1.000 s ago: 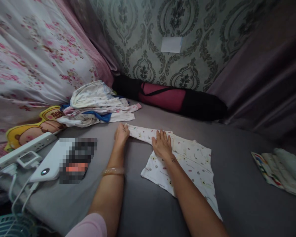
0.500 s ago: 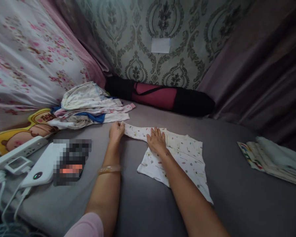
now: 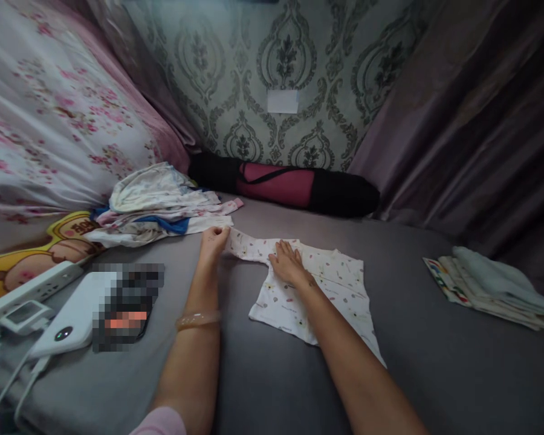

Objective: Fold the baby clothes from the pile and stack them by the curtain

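A small white shirt [image 3: 330,290] with a scattered print lies spread on the grey sheet [image 3: 263,380], one sleeve stretched out to the left. My left hand [image 3: 214,241] is closed on the end of that sleeve, pinching the cuff, which is slightly lifted. Flat on the shirt, where the sleeve meets the body, rests my right hand [image 3: 286,263] with its fingers extended. The shirt's far side is folded over, and my right forearm covers part of its lower half.
Behind on the left is a heap of clothes [image 3: 163,202]. A black and maroon long bag [image 3: 276,184] lies against the wall. Folded clothes [image 3: 494,287] are stacked at right. At left are a power strip [image 3: 31,293], a white power bank [image 3: 72,314] and a yellow cushion [image 3: 31,263].
The camera view has shifted slightly, moving the scene a little left and down. My left hand still pinches the cuff and my right hand still presses on the shirt.
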A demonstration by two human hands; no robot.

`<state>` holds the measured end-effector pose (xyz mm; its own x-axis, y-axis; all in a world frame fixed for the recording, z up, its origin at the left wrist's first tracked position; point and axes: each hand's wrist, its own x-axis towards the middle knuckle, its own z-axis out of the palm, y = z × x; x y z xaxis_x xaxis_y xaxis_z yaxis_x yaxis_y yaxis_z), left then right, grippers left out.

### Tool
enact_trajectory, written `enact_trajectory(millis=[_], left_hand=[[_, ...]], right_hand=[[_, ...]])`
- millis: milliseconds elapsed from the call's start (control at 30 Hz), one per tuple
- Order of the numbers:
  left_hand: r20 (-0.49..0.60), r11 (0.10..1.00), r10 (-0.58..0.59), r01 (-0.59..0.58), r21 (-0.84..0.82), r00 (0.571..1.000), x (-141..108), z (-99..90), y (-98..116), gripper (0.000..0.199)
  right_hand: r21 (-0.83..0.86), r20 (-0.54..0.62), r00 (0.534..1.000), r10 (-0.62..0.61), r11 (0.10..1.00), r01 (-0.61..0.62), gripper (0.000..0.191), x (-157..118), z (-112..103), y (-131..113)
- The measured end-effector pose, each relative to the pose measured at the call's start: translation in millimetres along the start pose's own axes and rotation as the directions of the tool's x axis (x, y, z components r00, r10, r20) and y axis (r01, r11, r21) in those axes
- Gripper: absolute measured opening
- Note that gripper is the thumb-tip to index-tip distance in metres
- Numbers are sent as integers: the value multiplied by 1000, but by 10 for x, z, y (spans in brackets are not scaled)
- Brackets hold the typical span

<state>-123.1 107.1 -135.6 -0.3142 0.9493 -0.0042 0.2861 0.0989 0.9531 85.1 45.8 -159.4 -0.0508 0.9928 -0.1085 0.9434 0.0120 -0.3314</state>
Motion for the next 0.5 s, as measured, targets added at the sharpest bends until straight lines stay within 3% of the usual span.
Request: enact_trajectory(millis=[167, 333, 500], left_hand=[[59, 931, -169, 179, -318, 984, -13, 37, 124, 28], [100, 864, -143, 174, -473, 985, -53, 83, 254, 38], [278, 794, -37, 197, -575, 960, -237, 182, 439, 35]], right_hand=[[-56, -9, 1000, 28, 998, -29, 63, 9, 74, -33], [-42, -14, 999, 30, 999, -31, 64, 2, 79, -36], [-52, -26, 999, 35, 998, -36, 62, 2, 18, -73]])
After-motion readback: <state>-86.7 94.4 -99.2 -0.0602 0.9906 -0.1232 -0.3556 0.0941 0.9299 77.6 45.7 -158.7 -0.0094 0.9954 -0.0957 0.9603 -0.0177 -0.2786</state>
